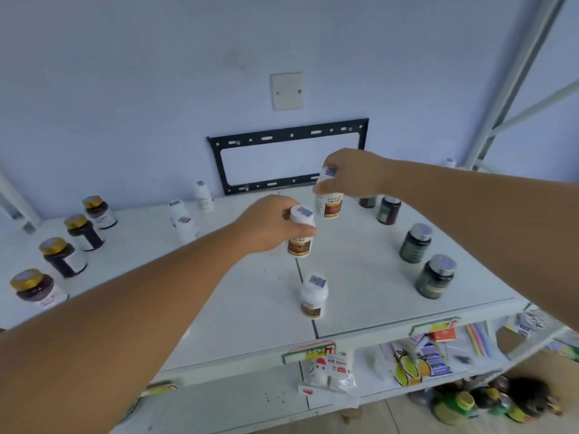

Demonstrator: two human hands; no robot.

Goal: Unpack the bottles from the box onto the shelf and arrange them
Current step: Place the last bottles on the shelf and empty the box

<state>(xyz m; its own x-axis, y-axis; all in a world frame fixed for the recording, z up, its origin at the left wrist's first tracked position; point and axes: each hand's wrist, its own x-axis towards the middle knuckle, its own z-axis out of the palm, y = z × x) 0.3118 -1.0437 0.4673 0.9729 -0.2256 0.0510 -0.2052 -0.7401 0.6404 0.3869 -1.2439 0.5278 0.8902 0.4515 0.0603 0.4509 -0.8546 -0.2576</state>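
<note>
My left hand (pixel 269 223) grips a white bottle with a brown label (pixel 300 242) by its neck, just above the white shelf top (pixel 238 311). My right hand (pixel 354 173) grips a second white bottle of the same kind (pixel 329 206) farther back. A third one (pixel 313 297) stands alone near the front edge. Gold-capped dark bottles (pixel 64 256) line the left side. Silver-capped dark bottles (pixel 434 277) line the right side. Several plain white bottles (pixel 183 222) stand at the back left. No box is in view.
A black wall bracket (pixel 216 164) and a blank wall plate (pixel 286 90) are behind the shelf. The lower shelf holds snack bags (pixel 332 371) and packets (pixel 429 361). More jars (pixel 463 405) sit at the bottom right. A white shelf post (pixel 501 111) rises at right.
</note>
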